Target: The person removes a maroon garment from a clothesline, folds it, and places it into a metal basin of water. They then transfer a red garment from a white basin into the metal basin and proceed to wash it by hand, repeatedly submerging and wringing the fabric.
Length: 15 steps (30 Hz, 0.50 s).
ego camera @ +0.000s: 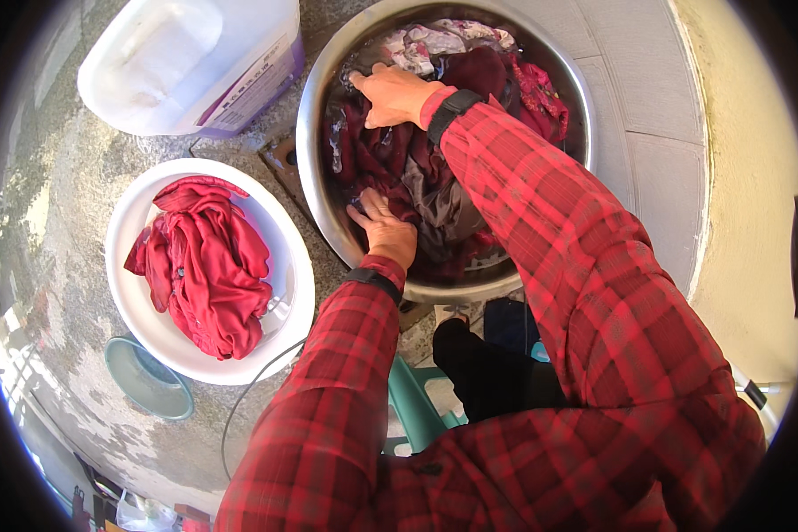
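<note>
A round stainless steel basin (311, 166) sits before me, holding wet clothes in water. My left hand (389, 233) rests at its near left side, fingers spread over dark maroon cloth (356, 149). Farther in, my right hand (399, 96) lies over the same maroon heap, palm down; whether cloth is caught under its fingers is hidden. Between my arms bunches a brownish-grey smooth fabric (432, 196). A pale floral cloth (432, 43) floats at the far rim, and a bright pink-red patterned cloth (538, 96) lies along the right wall.
Left of the basin stands a white plastic tub (123, 266) with a red satiny garment (206, 272) in it. A large translucent jug (173, 60) bearing a purple label stands behind. A teal bowl (147, 379), a thin cable (229, 419) and a green plastic stool (415, 409) are nearby.
</note>
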{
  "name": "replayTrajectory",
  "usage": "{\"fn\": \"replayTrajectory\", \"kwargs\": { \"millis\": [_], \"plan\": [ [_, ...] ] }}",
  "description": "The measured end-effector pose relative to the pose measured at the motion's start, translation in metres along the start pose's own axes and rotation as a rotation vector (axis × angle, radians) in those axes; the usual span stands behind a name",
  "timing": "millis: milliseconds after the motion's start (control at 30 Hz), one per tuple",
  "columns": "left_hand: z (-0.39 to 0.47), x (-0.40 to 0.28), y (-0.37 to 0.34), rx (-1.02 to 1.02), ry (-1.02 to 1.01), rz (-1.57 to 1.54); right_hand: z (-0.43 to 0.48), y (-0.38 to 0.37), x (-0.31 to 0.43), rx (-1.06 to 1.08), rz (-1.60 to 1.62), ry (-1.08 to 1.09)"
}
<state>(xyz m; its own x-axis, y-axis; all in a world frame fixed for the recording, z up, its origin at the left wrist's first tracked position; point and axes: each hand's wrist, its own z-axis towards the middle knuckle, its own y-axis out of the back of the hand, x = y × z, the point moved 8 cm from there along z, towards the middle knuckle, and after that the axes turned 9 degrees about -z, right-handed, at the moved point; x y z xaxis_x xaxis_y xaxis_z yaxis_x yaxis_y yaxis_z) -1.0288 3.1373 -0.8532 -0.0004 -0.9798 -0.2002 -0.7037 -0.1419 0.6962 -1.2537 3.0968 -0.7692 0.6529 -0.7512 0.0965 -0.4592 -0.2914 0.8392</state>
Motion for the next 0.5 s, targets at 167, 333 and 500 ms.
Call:
{"fn": "replayTrajectory", "kwargs": {
  "millis": [167, 333, 500],
  "plan": [
    [-0.013, 0.017, 0.031, 0.195, -0.102, -0.100, -0.067, 0.063, -0.023, -0.131, -0.126, -0.087],
    [-0.049, 0.029, 0.085, 0.327, -0.146, -0.169, -0.163, 0.026, -0.056, 0.027, -0.135, -0.322],
    [-0.089, 0.026, 0.128, 0.046, -0.222, 0.009, -0.176, -0.037, -0.031, -0.106, 0.266, -0.331]
  ]
}}
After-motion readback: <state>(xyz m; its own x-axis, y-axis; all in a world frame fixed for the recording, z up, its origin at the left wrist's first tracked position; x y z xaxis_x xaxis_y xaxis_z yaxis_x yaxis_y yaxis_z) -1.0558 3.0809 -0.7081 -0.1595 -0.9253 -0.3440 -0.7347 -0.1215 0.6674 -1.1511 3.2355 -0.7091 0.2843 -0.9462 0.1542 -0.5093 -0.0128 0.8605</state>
